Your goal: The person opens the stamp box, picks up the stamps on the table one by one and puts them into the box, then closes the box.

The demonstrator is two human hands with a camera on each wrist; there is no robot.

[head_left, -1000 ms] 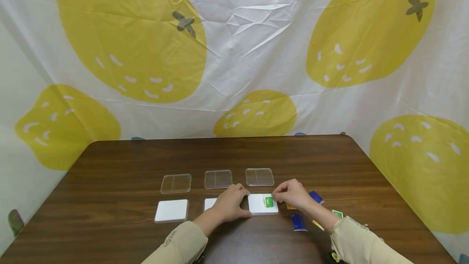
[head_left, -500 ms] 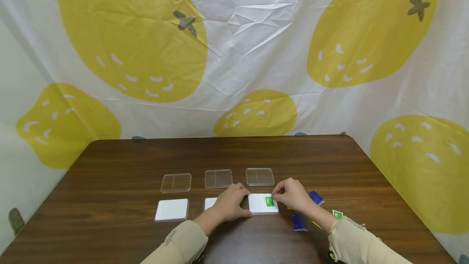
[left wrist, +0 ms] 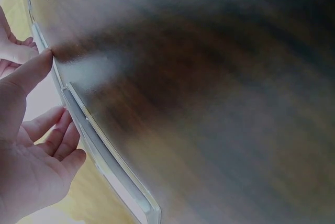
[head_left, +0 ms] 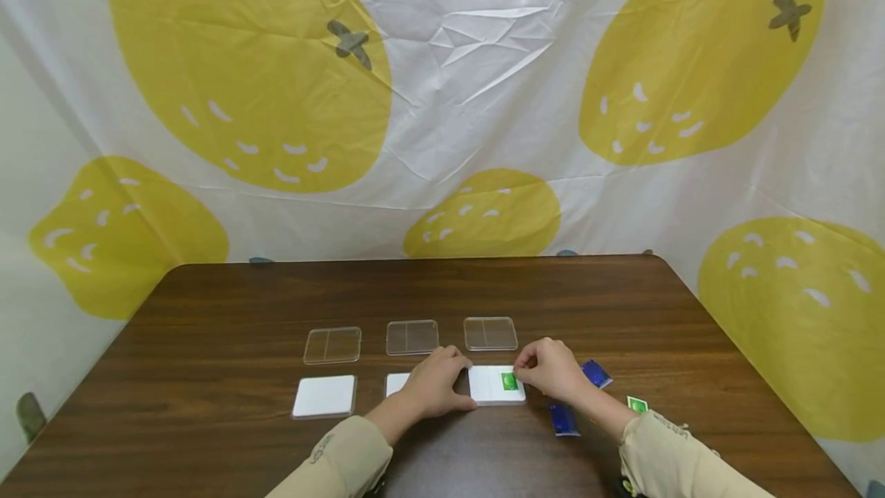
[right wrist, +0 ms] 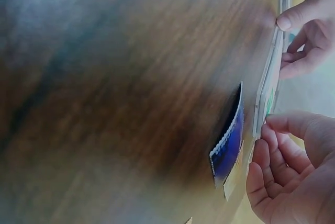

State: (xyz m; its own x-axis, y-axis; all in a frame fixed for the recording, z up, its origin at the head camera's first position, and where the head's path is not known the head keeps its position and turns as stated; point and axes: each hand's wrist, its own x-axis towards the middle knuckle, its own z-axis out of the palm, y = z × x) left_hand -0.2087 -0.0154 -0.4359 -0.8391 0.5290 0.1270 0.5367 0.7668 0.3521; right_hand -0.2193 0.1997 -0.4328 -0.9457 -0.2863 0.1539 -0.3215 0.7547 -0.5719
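Left hand (head_left: 432, 384): gripping white box (head_left: 486, 386) with spread fingers.
Right hand (head_left: 553, 370): pinching green card (head_left: 509, 382) on box.
Desk (head_left: 228, 329): blue packets (head_left: 565, 421) nearby.

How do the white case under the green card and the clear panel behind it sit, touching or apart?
Apart. The head view shows brown table between the white case and the clear panel.

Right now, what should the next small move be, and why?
Probably have the right hand let go of the green card: it shows over the right part of the white case, fingertips seemingly pinching its corner, while the left hand braces the case's left end.
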